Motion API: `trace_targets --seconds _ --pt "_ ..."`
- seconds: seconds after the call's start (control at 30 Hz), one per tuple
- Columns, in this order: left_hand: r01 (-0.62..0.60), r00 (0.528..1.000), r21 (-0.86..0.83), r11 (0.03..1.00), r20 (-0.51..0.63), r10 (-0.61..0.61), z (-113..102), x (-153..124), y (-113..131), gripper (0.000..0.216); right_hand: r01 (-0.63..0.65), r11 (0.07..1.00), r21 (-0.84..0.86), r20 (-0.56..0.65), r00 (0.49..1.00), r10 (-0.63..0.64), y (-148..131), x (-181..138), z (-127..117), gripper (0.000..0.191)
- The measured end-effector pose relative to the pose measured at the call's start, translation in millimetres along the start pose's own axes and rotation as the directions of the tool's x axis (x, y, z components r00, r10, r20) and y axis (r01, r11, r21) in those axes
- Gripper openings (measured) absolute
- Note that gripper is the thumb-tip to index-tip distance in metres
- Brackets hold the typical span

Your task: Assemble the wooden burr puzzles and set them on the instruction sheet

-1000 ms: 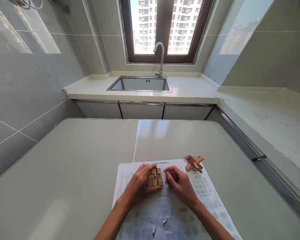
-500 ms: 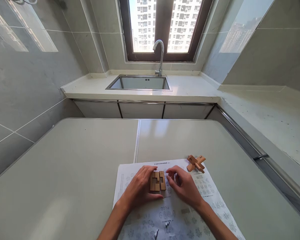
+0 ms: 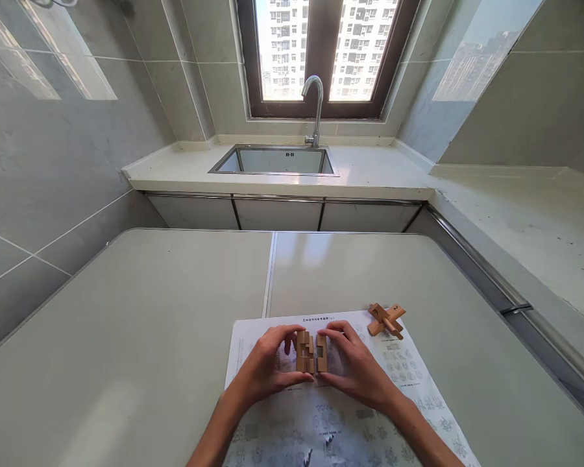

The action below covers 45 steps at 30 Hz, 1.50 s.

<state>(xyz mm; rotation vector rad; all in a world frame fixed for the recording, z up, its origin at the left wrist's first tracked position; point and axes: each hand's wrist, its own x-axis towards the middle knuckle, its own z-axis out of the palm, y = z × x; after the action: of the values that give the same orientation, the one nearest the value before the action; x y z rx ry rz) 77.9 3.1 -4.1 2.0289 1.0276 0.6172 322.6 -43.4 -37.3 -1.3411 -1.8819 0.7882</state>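
Observation:
My left hand [image 3: 271, 358] pinches a group of interlocked wooden puzzle pieces [image 3: 302, 353] between thumb and fingers, at their top and bottom ends. Just to the right, my right hand [image 3: 348, 357] grips a single notched wooden puzzle piece [image 3: 322, 354] the same way. A narrow gap separates the two, and both stand over the printed sheet [image 3: 282, 418]. Beyond my right hand, near the sheet's upper right corner, lies a crossed wooden puzzle assembly [image 3: 386, 320] with numbers marked on it.
The sheet rests on a pale table [image 3: 175, 311] with a seam [image 3: 271, 266] running away from me. Past the table stand a counter [image 3: 379, 168] with a sink [image 3: 272, 160] and a faucet [image 3: 316, 110], below a window. Another counter [image 3: 530, 227] runs along the right.
My right hand has closed on the rightmost piece, which now stands slightly apart from the others. My left hand's fingers have tightened on the remaining group. The view has shifted slightly.

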Motion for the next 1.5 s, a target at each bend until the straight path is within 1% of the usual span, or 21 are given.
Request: trace_targets --seconds 0.17,0.3,0.37,0.47,0.53,0.57,0.67,0.8,0.9,1.03,1.13,1.27,1.37,1.5 --pt "0.049 0.999 -0.119 0.992 -0.015 -0.051 3 0 6 0.071 -0.058 0.983 0.173 -0.086 0.994 0.074 -6 2 -5 0.059" --pt "0.049 0.997 -0.171 0.984 -0.059 -0.059 4 2 12 0.070 -0.085 0.946 0.313 -0.087 0.989 0.118 -10 2 -5 0.062" --pt "0.039 0.995 -0.179 0.983 -0.084 -0.055 6 2 14 0.069 -0.070 0.903 0.423 -0.067 0.992 0.108 -12 3 -4 0.063" --pt "0.022 0.991 -0.155 0.988 -0.124 -0.041 11 2 14 0.069 -0.048 0.803 0.594 -0.039 0.995 0.088 -14 4 -3 0.063" --pt "0.010 0.985 -0.121 0.993 -0.168 -0.030 15 1 13 0.068 -0.036 0.751 0.660 -0.040 0.996 0.082 -15 5 -2 0.062" --pt "0.003 0.980 -0.101 0.995 -0.195 -0.023 18 1 12 0.067 -0.030 0.739 0.673 -0.049 0.995 0.084 -15 5 -1 0.062" --pt "-0.032 0.961 -0.017 0.999 -0.274 0.026 25 -1 9 0.066 -0.025 0.753 0.657 -0.085 0.991 0.107 -15 4 1 0.064" --pt "-0.098 0.935 0.105 0.990 -0.330 0.128 32 -2 7 0.064 -0.035 0.829 0.559 -0.131 0.983 0.130 -17 1 4 0.068" --pt "-0.133 0.930 0.134 0.982 -0.325 0.170 35 -3 7 0.064 -0.026 0.885 0.464 -0.166 0.979 0.116 -20 -1 7 0.063" --pt "-0.177 0.924 0.160 0.971 -0.312 0.220 39 -4 9 0.060 -0.005 0.916 0.400 -0.209 0.973 0.097 -24 -3 8 0.061" --pt "-0.198 0.921 0.191 0.961 -0.299 0.249 41 -4 10 0.059 0.007 0.925 0.380 -0.219 0.972 0.082 -26 -4 8 0.059" --pt "-0.228 0.917 0.198 0.953 -0.284 0.278 42 -4 11 0.057 -0.001 0.919 0.394 -0.211 0.973 0.092 -30 -4 7 0.059" --pt "-0.257 0.905 0.213 0.943 -0.288 0.312 43 -3 10 0.053 -0.013 0.915 0.402 -0.212 0.971 0.108 -30 -4 7 0.059" --pt "-0.325 0.884 0.249 0.913 -0.263 0.386 45 -2 8 0.051 -0.022 0.926 0.376 -0.227 0.967 0.115 -27 -5 10 0.058"
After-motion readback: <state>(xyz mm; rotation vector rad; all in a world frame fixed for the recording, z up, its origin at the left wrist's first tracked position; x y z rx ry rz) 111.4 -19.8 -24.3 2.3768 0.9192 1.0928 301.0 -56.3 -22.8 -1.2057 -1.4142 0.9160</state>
